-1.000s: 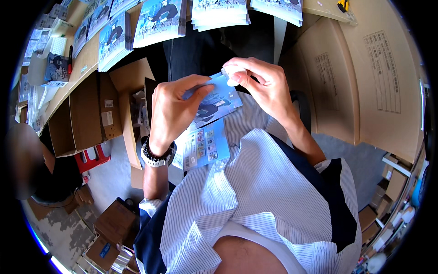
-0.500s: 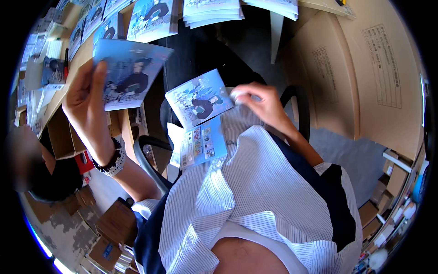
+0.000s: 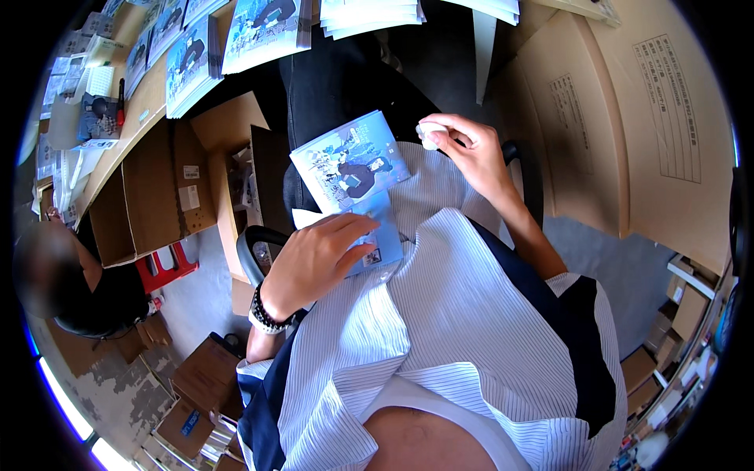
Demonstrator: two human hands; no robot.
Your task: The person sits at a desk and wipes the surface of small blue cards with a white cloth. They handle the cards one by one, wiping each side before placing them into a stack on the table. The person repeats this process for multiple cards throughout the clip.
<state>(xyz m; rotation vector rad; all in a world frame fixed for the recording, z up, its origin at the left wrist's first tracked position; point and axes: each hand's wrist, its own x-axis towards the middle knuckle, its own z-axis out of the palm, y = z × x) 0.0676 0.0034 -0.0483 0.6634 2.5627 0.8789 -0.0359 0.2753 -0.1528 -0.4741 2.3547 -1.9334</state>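
Observation:
On my lap lies a blue picture booklet (image 3: 342,161), its cover with a dark-clothed figure facing up. Partly under it, nearer me, is a second blue booklet (image 3: 386,228) with small pictures on its face. My left hand (image 3: 318,255) lies over that nearer booklet, fingers stretched out and thumb apart, covering much of it. Whether the fingertips press on it is hard to see. To the right of the upper booklet, my right hand (image 3: 467,149) is raised, pinching a small white object (image 3: 430,133) whose kind I cannot make out.
Stacks of similar booklets (image 3: 265,35) line the table edge ahead. An open cardboard box (image 3: 161,188) stands below the table at left, near a red stool (image 3: 169,267) and another person (image 3: 102,282). Large cartons (image 3: 581,125) lean at right. Chair armrests flank me.
My left hand has come down from the upper left to the lap, without the booklet it held up. My right hand has moved slightly right and up, away from the upper booklet's edge.

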